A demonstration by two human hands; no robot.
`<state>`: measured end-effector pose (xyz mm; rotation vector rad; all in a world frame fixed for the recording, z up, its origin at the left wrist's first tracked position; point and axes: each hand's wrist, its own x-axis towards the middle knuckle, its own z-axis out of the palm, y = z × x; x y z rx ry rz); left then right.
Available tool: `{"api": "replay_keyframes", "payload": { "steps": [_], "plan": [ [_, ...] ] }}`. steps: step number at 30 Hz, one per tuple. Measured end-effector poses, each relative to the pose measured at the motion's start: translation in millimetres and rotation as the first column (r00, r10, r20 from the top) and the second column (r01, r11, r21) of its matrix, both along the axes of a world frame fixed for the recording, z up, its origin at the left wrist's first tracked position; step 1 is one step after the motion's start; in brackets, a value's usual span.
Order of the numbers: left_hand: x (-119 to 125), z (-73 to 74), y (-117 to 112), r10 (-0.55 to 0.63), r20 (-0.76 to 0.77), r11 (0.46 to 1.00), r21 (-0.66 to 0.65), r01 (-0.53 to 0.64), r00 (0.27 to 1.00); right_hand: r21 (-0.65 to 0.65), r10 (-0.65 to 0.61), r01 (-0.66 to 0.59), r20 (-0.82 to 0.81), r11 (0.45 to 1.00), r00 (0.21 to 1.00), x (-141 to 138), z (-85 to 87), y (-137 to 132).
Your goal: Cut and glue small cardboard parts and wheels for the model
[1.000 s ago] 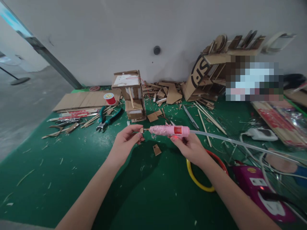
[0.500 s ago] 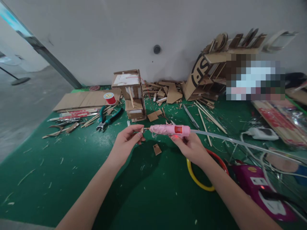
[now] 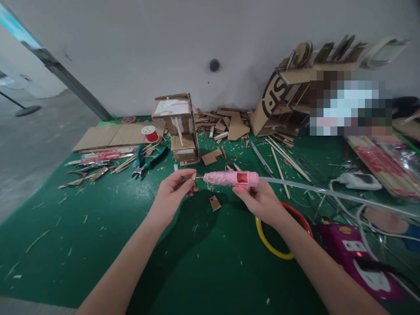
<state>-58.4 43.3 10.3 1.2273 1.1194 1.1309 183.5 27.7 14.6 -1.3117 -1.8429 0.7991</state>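
Observation:
My right hand (image 3: 259, 197) grips a pink hot glue gun (image 3: 223, 178), held level with its nozzle pointing left. A clear glue stick (image 3: 295, 186) runs out of its back end to the right. Between thumb and fingers, my left hand (image 3: 175, 186) pinches a small piece of cardboard (image 3: 194, 177), largely covered by the fingertips. The nozzle is right at this piece; whether they touch I cannot tell. Below, on the green table, lies a small cardboard rectangle (image 3: 215, 203) with a hole in it. A cardboard structure (image 3: 183, 142) stands upright behind my left hand.
Cutting pliers (image 3: 147, 162) and a red thread spool (image 3: 150, 134) lie at left. Cardboard scraps (image 3: 234, 124) are heaped by the wall. A red-and-yellow ring (image 3: 271, 249) sits under my right wrist, beside a purple power strip (image 3: 357, 262) with cables. At right stands a cardboard shelf (image 3: 272, 103).
The glue gun has shifted very slightly left with my right hand. My left hand keeps its pinch on the cardboard piece, and the view has tilted a little.

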Motion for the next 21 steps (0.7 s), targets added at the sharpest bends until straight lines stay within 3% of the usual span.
{"api": "replay_keyframes", "payload": {
  "steps": [8,21],
  "plan": [
    [0.4,2.7,-1.6,0.007,-0.007,1.000,-0.022,-0.007,1.000,0.065,-0.028,0.026,0.019,0.998,0.999,-0.6,-2.1,0.6],
    [2.1,4.0,-1.2,0.020,-0.008,0.999,-0.027,-0.020,1.000,0.065,-0.003,0.000,0.042,0.998,0.999,-0.1,-0.7,0.4]
  ]
}}
